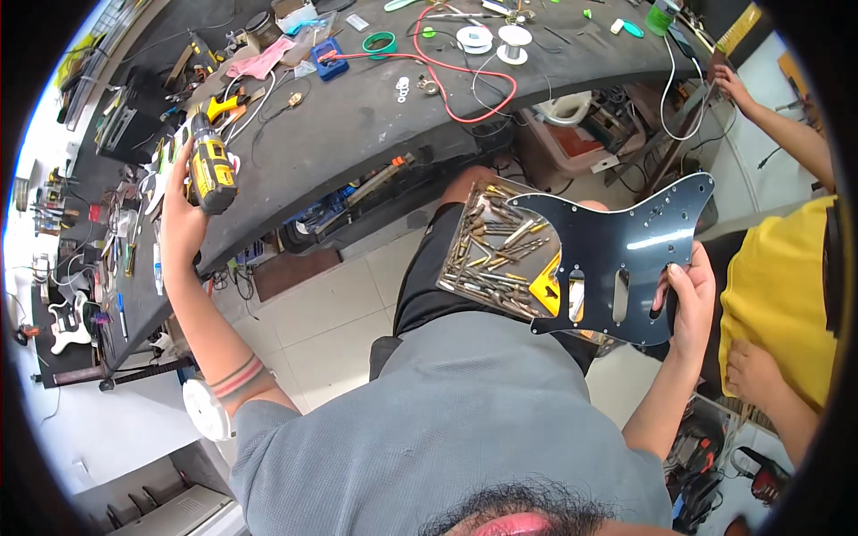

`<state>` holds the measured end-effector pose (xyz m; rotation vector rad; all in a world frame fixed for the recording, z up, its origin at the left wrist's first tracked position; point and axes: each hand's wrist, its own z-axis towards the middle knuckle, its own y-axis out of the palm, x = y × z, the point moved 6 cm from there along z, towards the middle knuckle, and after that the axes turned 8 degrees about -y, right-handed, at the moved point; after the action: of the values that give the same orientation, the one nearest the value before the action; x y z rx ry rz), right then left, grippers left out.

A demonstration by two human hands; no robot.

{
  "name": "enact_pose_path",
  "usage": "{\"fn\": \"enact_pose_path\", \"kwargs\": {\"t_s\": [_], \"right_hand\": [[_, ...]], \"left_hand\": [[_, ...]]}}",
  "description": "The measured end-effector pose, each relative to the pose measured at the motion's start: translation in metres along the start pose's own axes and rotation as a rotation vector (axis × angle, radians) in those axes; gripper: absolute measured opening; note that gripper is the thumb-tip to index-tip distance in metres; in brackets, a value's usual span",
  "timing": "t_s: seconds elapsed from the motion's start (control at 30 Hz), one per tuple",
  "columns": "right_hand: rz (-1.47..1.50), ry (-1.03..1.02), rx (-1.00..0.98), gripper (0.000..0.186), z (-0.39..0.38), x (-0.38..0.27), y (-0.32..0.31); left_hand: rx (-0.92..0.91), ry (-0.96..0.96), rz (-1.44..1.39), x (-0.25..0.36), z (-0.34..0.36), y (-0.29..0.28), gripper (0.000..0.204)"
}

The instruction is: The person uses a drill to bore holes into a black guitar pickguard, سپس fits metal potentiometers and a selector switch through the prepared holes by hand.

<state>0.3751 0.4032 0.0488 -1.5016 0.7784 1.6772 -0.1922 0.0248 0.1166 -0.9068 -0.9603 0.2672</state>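
Over the left part of the workbench, my left hand closes around a yellow and black cordless drill; part of its grip is hidden by the hand. My right hand pinches the right edge of a black guitar pickguard, which has long pickup slots and small screw holes along its rim. Below the pickguard, a clear tray rests on my lap, partly covered by it. Inside lie many loose drill bits and a yellow card.
The dark workbench carries a red cable, white spools, green tape and a blue tool. Under it stands a pink bin. At right sits another person in yellow, one hand raised near the bench end.
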Motion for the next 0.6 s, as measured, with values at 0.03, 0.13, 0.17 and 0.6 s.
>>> {"fn": "enact_pose_path", "kwargs": {"t_s": [0.03,0.13,0.17,0.6], "right_hand": [[-0.007,0.002,0.006,0.026,0.000,0.000,-0.002],[-0.017,-0.002,0.051,0.025,0.002,-0.004,-0.005],[-0.018,-0.011,0.035,0.024,0.004,-0.008,-0.001],[0.221,0.055,0.005,0.024,0.006,0.027,0.014]], "left_hand": [[-0.015,0.011,0.009,-0.007,0.002,0.002,0.091],[-0.115,-0.099,-0.048,-0.042,0.025,0.013,0.087],[-0.164,-0.146,-0.096,-0.063,0.034,0.016,0.087],[-0.291,-0.204,-0.082,-0.146,0.087,0.031,0.115]]}}
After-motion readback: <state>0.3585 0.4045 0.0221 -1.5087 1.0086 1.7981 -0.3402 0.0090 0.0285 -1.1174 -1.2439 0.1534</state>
